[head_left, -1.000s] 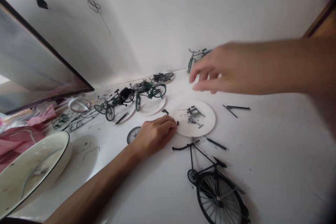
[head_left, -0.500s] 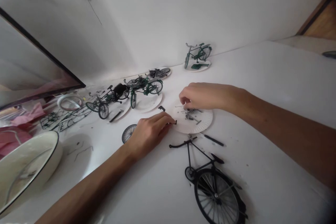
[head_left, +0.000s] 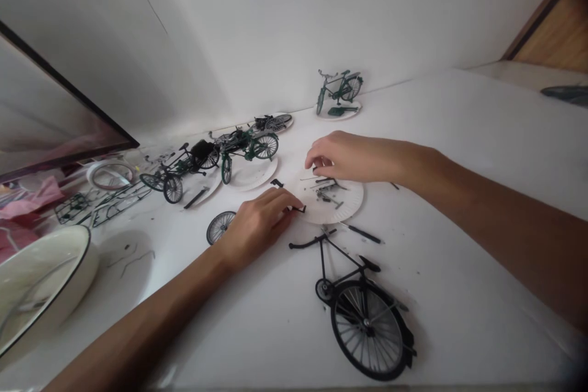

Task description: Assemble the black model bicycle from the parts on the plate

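Observation:
My left hand is closed on a small black bicycle part, whose end pokes out past the fingertips at the plate's left rim. Above the white paper plate, my right hand has its fingers curled together around a tiny dark piece that is mostly hidden. Small metal parts and thin rods lie on that plate. Nearer to me, a black model bicycle lies on its side with no front wheel fitted. A loose spoked wheel is partly covered by my left hand.
A slim black-handled tool lies below the plate. Several assembled model bicycles stand on plates at the back left, and a green one stands by the wall. An enamel basin and part frames occupy the left side.
The view has shifted slightly, so everything sits a little further left and up. My right hand's fingers have lifted off the small parts on the plate; my left hand keeps its hold.

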{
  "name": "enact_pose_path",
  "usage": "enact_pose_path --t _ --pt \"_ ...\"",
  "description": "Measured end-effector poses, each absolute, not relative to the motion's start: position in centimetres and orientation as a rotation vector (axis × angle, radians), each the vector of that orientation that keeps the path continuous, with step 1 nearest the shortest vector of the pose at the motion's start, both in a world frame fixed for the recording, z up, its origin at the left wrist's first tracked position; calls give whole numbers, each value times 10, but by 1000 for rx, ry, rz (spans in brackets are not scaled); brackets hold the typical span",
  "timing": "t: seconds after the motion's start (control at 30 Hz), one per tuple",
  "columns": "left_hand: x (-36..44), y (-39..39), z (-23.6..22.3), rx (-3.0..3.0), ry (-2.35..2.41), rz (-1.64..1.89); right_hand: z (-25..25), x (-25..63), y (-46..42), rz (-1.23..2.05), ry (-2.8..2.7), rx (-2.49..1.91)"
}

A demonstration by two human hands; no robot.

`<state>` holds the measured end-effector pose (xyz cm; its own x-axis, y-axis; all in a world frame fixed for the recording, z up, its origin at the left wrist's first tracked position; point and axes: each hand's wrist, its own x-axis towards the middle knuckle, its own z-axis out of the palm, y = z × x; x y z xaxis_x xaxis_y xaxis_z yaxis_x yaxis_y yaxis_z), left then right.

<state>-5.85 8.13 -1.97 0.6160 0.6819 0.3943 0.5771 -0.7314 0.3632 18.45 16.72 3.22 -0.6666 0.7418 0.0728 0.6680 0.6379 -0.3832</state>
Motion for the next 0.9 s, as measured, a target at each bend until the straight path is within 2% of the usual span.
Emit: enact_pose_path --t 0.17,0.3,0.5,0.63,0.9 --pt "-57 83 -22 2599 1116 808 22 195 123 566 -2354 -915" --pt "-55 78 -17 2526 1116 892 10 192 93 633 -2099 -951" --pt "-42 63 -8 2152 1019 1031 -6 173 79 490 -2250 -607" --pt "-42 66 -12 2003 980 1091 -12 171 79 472 -2245 -617" --pt "-52 69 -9 2409 883 1010 -13 178 82 584 -2165 -746"
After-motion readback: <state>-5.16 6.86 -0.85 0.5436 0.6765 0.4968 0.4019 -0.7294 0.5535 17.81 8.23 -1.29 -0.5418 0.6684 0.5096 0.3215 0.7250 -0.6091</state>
